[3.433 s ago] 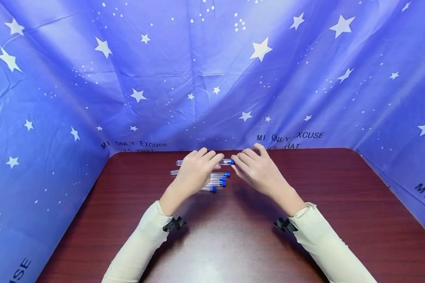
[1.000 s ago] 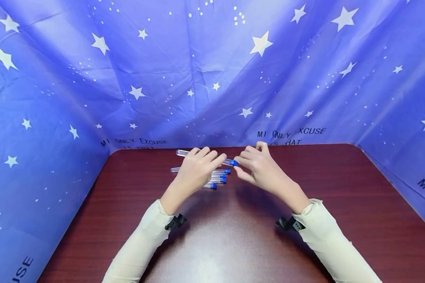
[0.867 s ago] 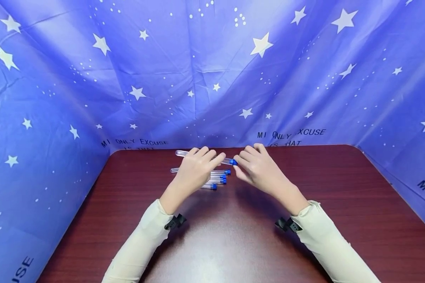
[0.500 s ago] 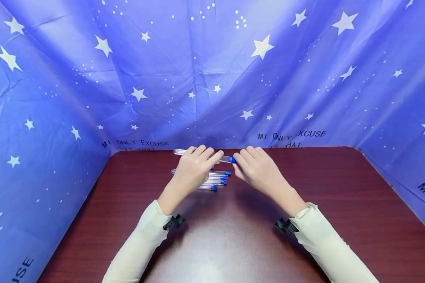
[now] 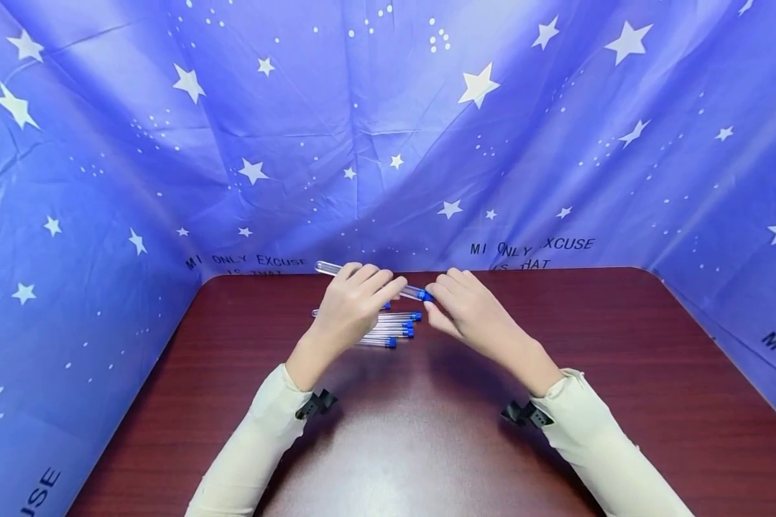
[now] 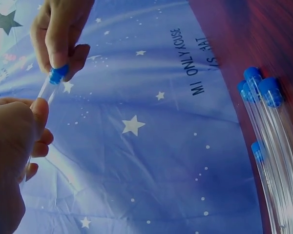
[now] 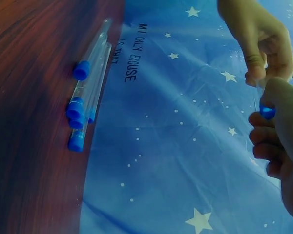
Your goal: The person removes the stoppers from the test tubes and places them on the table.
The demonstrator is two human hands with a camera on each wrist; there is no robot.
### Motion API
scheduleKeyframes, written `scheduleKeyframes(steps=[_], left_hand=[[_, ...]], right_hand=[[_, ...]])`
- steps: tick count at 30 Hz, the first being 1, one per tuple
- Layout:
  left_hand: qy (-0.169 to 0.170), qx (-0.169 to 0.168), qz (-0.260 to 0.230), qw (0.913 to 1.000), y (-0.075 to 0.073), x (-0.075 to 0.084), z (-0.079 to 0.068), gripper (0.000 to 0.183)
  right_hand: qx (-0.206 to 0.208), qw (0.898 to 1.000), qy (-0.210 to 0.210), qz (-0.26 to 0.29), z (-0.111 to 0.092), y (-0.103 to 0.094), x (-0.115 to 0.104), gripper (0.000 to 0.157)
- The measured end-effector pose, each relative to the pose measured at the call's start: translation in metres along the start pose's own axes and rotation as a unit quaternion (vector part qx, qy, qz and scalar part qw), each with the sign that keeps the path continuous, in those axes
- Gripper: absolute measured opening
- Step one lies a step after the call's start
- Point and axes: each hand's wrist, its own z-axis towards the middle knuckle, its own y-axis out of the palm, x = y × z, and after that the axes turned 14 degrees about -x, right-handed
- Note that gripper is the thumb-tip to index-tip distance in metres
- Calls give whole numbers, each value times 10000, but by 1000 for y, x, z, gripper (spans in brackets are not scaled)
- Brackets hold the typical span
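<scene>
My left hand (image 5: pixel 356 305) grips a clear test tube (image 5: pixel 327 268) by its body, above the table. The tube slants, its rounded end up at the left. At its other end sits a blue cap (image 5: pixel 425 295), which my right hand (image 5: pixel 468 309) pinches between thumb and fingers. The left wrist view shows the blue cap (image 6: pixel 59 74) at the tube's mouth under the right fingertips. Several more blue-capped test tubes (image 5: pixel 394 328) lie side by side on the table beneath the left hand, partly hidden by it.
The dark red wooden table (image 5: pixel 388 431) ends at a blue star-print cloth (image 5: pixel 388 143) hanging behind and at both sides. In the right wrist view the lying tubes (image 7: pixel 90 83) are near the table's far edge.
The held tube was level and now slants, its rounded end raised at the left. My left hand has shifted slightly left, uncovering another blue cap. Right-hand fingers have shifted on the cap.
</scene>
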Motion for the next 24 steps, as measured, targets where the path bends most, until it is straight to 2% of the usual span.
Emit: scheduleKeyframes(steps=[3, 6, 12, 20, 24], left_hand=[[124, 116, -84, 9998, 2, -1, 0, 15], [192, 87, -200, 9996, 3, -1, -1, 15], [124, -332, -605, 9975, 0, -2, -2, 17], [124, -690, -540, 9961, 3, 2, -1, 15], [116, -738, -511, 9959, 4, 3, -1, 13]], right_hand=[[-213, 9969, 177, 731, -3, -2, 1, 5], [-553, 9912, 383, 1143, -5, -6, 1, 3], [-1188, 9735, 874, 1745, -5, -19, 0, 3], [-1536, 9630, 1131, 1904, -6, -25, 1, 3], [-1520, 9664, 1048, 1787, -6, -23, 2, 6]])
